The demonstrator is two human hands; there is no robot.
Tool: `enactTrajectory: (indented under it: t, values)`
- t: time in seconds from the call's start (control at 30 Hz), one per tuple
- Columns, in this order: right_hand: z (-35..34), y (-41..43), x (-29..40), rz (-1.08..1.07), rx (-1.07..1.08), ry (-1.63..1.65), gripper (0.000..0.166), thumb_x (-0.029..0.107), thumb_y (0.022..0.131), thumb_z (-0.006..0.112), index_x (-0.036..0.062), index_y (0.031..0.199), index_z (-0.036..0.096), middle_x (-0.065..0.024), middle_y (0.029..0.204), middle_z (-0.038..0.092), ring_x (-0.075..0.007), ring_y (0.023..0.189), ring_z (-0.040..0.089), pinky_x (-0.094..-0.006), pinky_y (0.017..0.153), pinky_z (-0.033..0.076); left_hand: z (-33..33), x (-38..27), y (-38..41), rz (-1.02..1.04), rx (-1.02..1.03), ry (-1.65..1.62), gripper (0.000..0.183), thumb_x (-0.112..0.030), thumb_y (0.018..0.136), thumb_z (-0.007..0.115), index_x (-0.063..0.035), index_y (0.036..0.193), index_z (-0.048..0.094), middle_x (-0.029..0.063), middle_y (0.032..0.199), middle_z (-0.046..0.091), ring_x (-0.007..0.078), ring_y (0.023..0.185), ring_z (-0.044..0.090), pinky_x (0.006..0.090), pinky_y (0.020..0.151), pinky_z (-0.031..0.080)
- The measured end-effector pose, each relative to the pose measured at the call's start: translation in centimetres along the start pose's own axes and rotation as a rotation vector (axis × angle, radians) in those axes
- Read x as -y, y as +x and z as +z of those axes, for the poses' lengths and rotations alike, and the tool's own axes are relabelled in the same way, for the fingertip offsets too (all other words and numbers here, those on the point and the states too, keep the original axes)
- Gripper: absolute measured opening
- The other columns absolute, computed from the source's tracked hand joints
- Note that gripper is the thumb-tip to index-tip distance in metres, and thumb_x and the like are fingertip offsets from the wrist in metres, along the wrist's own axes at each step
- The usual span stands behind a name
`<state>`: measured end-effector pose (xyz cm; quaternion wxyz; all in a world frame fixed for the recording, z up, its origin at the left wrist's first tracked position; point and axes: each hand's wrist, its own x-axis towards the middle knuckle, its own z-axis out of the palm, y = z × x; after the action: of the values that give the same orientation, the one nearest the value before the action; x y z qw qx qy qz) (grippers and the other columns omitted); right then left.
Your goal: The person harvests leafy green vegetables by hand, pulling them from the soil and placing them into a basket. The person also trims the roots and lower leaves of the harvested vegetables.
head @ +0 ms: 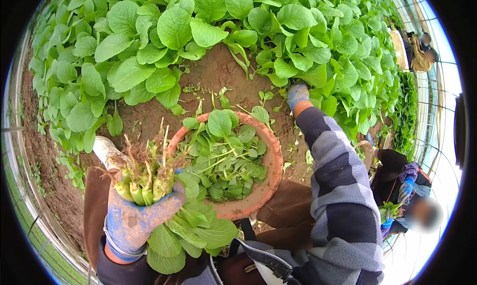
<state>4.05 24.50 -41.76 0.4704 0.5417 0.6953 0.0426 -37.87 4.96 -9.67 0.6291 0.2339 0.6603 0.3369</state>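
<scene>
My left hand (134, 218), in a soil-stained blue glove, grips a bunch of leafy greens (145, 190). The pale stem bases and dirty roots point up, while the broad leaves hang below the fist. My right hand (298, 94), gloved too, reaches in at the foot of the standing leafy green plants (298, 59). Leaves hide its fingertips, so whether they hold a stem is not visible. Between my legs sits a round terracotta-coloured tub (275, 158) with loose small greens (227, 162) inside.
Dense rows of greens (123, 20) spread ahead and to both sides. Bare soil (220, 69) shows in front of the tub. At right a co-worker (395, 165) in blue gloves holds greens; other people (423, 55) are farther off. The greenhouse's framed wall (432, 110) curves along the right.
</scene>
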Motion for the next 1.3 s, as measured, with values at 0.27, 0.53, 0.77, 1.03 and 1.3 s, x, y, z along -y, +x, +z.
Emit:
enactTrajectory:
  t: [0.27, 0.53, 0.77, 1.03, 1.3]
  values:
    - [-1.8, -0.7, 0.8, 0.07, 0.133, 0.181, 0.028, 0.023, 0.088, 0.054, 0.0138, 0.11, 0.07, -0.0082, 0.116, 0.066, -0.0258, 0.106, 0.064, -0.0379, 0.079, 0.051, 0.3, 1.2, -0.1, 0.06, -0.035, -0.028, 0.042, -0.001, 0.068, 0.074, 0.0024, 0.107, 0.059, 0.0083, 0.09, 0.065, 0.0158, 0.076, 0.06, 0.0286, 0.069, 0.05]
    - [-3.8, -2.7, 2.2, 0.174, 0.298, 0.332, 0.032, 0.026, 0.089, 0.055, 0.0147, 0.117, 0.066, -0.0033, 0.124, 0.062, -0.0236, 0.115, 0.059, -0.0398, 0.086, 0.049, 0.6, 0.1, -0.2, 0.101, -0.008, 0.169, 0.038, -0.002, 0.067, 0.072, 0.0015, 0.104, 0.061, 0.0065, 0.089, 0.064, 0.014, 0.074, 0.06, 0.0278, 0.069, 0.05]
    - [-1.7, -8.7, 2.3, 0.161, 0.238, 0.69, 0.037, 0.021, 0.086, 0.055, 0.009, 0.119, 0.064, -0.012, 0.124, 0.061, -0.0294, 0.116, 0.058, -0.0426, 0.093, 0.047, 0.6, 0.2, -1.6, 0.098, 0.011, 0.079, 0.036, -0.001, 0.068, 0.07, 0.0007, 0.103, 0.062, 0.0054, 0.087, 0.065, 0.0137, 0.073, 0.06, 0.0273, 0.069, 0.05]
    - [2.3, -12.0, 0.7, 0.036, 0.278, 0.715, 0.04, 0.023, 0.082, 0.059, 0.0031, 0.117, 0.063, -0.0201, 0.119, 0.061, -0.0335, 0.11, 0.06, -0.0402, 0.093, 0.048, -0.2, 0.8, -2.8, 0.124, 0.232, 0.008, 0.042, -0.009, 0.071, 0.076, 0.0002, 0.108, 0.06, 0.0044, 0.093, 0.066, 0.0129, 0.082, 0.062, 0.027, 0.077, 0.05]
    - [-14.5, -22.6, 0.1, -0.381, -0.016, 2.36, 0.034, 0.022, 0.092, 0.059, 0.0027, 0.12, 0.055, -0.0071, 0.097, 0.065, -0.016, 0.086, 0.062, -0.0305, 0.078, 0.051, 0.5, 3.5, -2.9, 0.249, 0.464, -0.185, 0.044, -0.006, 0.075, 0.074, 0.001, 0.115, 0.057, 0.0065, 0.1, 0.066, 0.0138, 0.083, 0.063, 0.0286, 0.077, 0.051]
